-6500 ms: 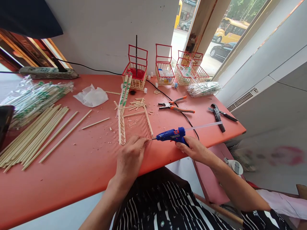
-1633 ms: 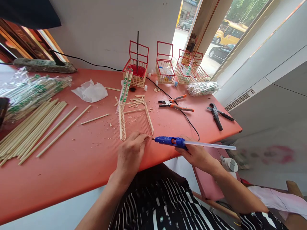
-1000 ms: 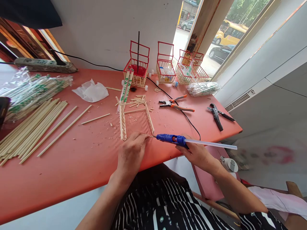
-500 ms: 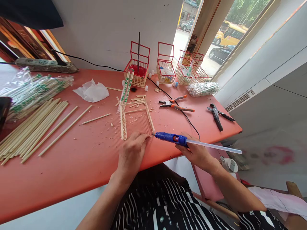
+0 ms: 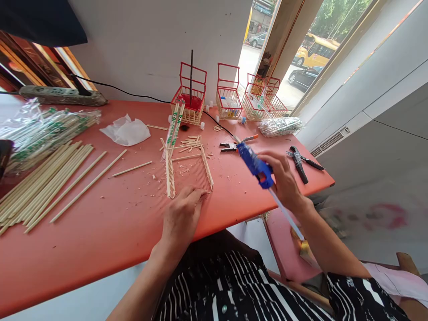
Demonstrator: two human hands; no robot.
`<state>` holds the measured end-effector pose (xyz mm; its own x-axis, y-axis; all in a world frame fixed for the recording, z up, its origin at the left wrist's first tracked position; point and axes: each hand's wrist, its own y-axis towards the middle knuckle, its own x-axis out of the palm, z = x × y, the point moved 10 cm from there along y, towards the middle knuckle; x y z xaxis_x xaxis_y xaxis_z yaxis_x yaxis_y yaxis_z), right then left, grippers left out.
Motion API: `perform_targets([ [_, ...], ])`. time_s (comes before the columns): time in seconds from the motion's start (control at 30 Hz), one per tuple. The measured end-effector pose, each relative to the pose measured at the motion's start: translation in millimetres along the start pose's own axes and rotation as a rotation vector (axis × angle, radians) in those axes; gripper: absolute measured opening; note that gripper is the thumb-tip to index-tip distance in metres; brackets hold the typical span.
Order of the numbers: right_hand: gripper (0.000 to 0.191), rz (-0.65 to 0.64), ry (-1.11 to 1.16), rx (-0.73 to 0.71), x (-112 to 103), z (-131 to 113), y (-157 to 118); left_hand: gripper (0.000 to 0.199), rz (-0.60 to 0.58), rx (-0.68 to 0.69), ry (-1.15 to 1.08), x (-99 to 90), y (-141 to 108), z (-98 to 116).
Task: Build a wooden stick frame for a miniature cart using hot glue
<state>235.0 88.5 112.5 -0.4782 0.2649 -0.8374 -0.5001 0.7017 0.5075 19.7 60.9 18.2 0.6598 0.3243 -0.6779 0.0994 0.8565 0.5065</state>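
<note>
My left hand rests at the near end of a small frame of wooden sticks, its fingers pinched on a short wooden stick that shows only at the tip. The rest of that stick is hidden by the fingers. In my right hand is a blue glue gun, raised over the table with its nozzle pointing away from me. A clear glue stick runs out of its back end. Short stick pieces and crumbs lie in and around the frame.
Long wooden sticks and wrapped chopsticks lie at the left. Small red-trimmed stick carts line the back. Orange-handled pliers lie behind the glue gun, black pliers at the right. A white plastic bag sits behind.
My right hand has lifted the glue gun off the frame's near corner and swung its nozzle up and away. My left hand has stayed in place.
</note>
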Motion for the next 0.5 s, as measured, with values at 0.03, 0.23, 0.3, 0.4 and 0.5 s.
perform_targets([
  [0.03,0.041,0.001,-0.046,0.026,-2.7,16.2,5.7,0.02,0.004,0.006,0.01,-0.3,0.1,0.7],
  [0.23,0.039,-0.126,-0.305,0.096,22.0,120.4,29.1,0.021,0.007,0.02,0.037,0.9,-0.4,0.6],
  [0.3,0.037,-0.152,-0.372,0.137,34.1,148.4,32.8,0.021,0.007,0.021,0.039,1.4,-1.0,0.0],
  [0.4,0.035,-0.189,-0.419,0.131,49.4,168.1,36.7,0.021,0.006,0.013,0.046,2.0,-1.7,-0.8],
  [0.5,0.036,-0.238,-0.437,0.094,58.6,171.0,38.2,0.023,0.007,0.013,0.052,1.5,-2.1,-0.1],
])
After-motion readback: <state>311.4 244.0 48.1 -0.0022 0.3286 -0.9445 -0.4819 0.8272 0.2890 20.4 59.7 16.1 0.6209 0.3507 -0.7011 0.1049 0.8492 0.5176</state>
